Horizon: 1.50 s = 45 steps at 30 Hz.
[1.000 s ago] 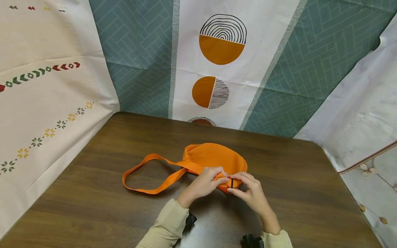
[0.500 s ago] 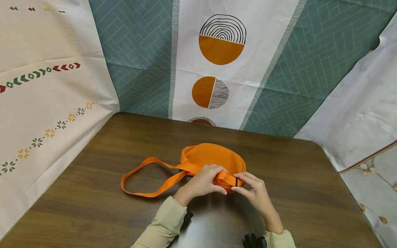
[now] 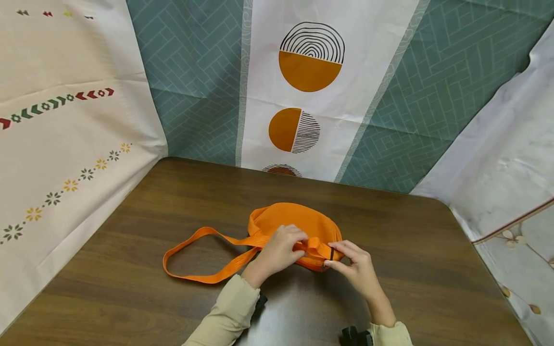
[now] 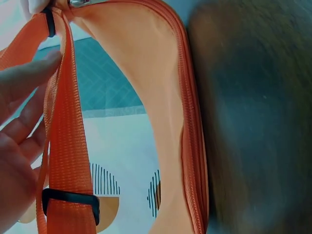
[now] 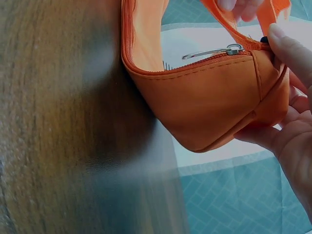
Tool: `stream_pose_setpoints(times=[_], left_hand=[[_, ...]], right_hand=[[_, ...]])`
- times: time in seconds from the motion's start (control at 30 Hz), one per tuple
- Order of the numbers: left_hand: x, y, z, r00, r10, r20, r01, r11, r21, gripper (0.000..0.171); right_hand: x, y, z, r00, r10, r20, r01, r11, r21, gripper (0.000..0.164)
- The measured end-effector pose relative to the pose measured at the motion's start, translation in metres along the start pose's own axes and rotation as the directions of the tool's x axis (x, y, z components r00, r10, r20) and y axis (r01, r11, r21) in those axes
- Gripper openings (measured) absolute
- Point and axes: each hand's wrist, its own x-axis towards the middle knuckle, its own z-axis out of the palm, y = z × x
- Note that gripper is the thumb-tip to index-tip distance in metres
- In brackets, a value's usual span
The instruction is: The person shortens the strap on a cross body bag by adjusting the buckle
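Observation:
An orange waist bag (image 3: 298, 218) sits on the table, its webbing strap (image 3: 207, 278) looping out to the left. My left hand (image 3: 279, 250) is at the strap along the bag's near side, thumb against the webbing and fingers behind it. A small loop of webbing stands up between the hands. My right hand (image 3: 357, 269) pinches the black strap slider (image 3: 332, 253) at the bag's right end, with fingers around the bag's corner. Further along the strap, a second black slider (image 4: 70, 200) shows in the left wrist view. A metal zipper pull (image 5: 209, 52) lies beside the right thumb.
The brown wooden table (image 3: 143, 230) extends around the bag on every side. Patterned cloth (image 3: 195, 96) hangs behind its far edge, with white cloths (image 3: 65, 158) at the left and right.
The bag and its strap have shifted slightly left and nearer. My left hand has slid left away from the right hand, and a small webbing loop has risen beside the slider my right hand pinches.

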Motion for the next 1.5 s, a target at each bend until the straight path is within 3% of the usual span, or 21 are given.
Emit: stream_pose_setpoints(times=[0.2, 0.37, 0.53, 0.7, 0.83, 1.0, 1.27, 1.5], left_hand=[[-0.004, 0.0, 0.002, 0.986, 0.112, -0.121, -0.102, 0.991, 0.089, 0.01], [-0.006, -0.001, 0.002, 0.972, 0.172, -0.161, -0.148, 0.978, 0.15, 0.008], [-0.008, -0.004, -0.001, 0.98, 0.136, -0.144, -0.124, 0.988, 0.093, 0.011], [-0.01, -0.007, -0.008, 0.993, 0.079, -0.083, -0.084, 0.995, -0.05, 0.01], [-0.012, -0.011, -0.014, 1.0, 0.016, -0.025, -0.02, 0.985, -0.17, 0.008], [-0.015, -0.017, -0.02, 1.0, -0.027, -0.001, 0.026, 0.97, -0.241, 0.01], [-0.019, -0.024, -0.03, 0.998, -0.061, 0.0, 0.058, 0.962, -0.267, 0.005], [-0.022, -0.027, -0.042, 0.996, -0.091, -0.006, 0.088, 0.976, -0.2, 0.007]], right_hand=[[-0.001, 0.004, 0.002, 0.999, -0.017, -0.051, 0.017, 1.0, 0.003, 0.038], [-0.001, 0.004, 0.003, 0.998, 0.007, -0.069, -0.005, 1.0, 0.025, 0.038], [-0.002, 0.005, 0.003, 0.998, 0.009, -0.065, -0.006, 0.999, 0.049, 0.038], [-0.004, 0.007, 0.002, 0.999, -0.026, -0.033, 0.027, 0.999, 0.021, 0.04], [-0.006, 0.01, 0.0, 0.999, -0.035, -0.011, 0.035, 0.999, 0.023, 0.041], [-0.007, 0.009, -0.002, 1.0, -0.025, 0.0, 0.025, 0.999, 0.043, 0.04], [-0.006, 0.008, -0.003, 1.0, -0.006, 0.015, 0.006, 0.999, 0.047, 0.039], [-0.011, 0.021, -0.004, 1.0, -0.024, 0.015, 0.023, 0.998, 0.052, 0.041]])
